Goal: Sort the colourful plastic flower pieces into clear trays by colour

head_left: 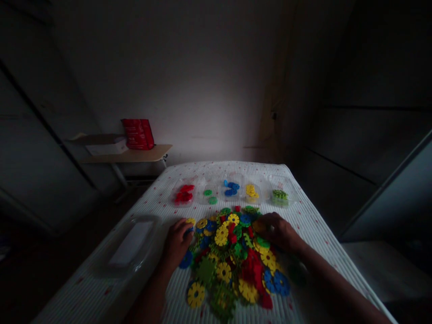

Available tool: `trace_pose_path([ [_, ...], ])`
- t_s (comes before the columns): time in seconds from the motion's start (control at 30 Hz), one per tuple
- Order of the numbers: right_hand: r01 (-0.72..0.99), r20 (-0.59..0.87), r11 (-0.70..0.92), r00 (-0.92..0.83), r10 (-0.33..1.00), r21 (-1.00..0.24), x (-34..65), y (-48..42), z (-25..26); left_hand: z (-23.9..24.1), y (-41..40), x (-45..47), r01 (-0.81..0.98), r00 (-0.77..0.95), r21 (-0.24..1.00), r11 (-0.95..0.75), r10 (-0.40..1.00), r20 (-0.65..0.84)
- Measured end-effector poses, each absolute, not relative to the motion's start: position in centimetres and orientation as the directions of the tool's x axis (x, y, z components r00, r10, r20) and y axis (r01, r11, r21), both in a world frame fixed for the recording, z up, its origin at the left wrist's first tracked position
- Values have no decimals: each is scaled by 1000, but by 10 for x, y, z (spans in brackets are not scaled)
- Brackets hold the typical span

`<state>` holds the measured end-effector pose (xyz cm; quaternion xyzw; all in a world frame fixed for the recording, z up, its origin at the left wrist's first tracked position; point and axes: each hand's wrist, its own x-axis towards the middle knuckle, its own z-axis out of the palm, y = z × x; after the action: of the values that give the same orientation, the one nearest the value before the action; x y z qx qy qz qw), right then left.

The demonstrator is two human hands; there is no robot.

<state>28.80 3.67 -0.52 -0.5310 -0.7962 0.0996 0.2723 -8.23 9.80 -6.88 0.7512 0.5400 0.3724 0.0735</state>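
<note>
A pile of plastic building pieces [222, 235] in yellow, blue, green and red lies between my hands; many are round notched discs. My left hand [177, 243] is at the pile's left edge, its fingers curled round a blue notched disc [189, 230]. A yellow disc [191, 221] shows right at its fingertips; whether it is gripped too is unclear. At the upper right of the pile, my right hand [278, 230] is closed on a yellow notched disc [258, 227], partly hidden by the fingers. Red pieces [253, 268] and a green square piece [205, 270] lie nearer me.
Behind the pile stands a row of clear containers with red pieces [184, 195], green discs [212, 200], blue pieces [231, 188], yellow pieces [251, 191] and light green pieces [280, 195]. A clear lid or tray [148, 243] lies left. A side table [145, 154] holds a red bag [138, 134].
</note>
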Motion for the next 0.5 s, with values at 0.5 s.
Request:
trace_pose_path([
  [0.5, 732, 319, 285, -97, 943, -619, 297, 37, -20, -70, 99, -84, 755, 148, 515, -405, 871, 469],
])
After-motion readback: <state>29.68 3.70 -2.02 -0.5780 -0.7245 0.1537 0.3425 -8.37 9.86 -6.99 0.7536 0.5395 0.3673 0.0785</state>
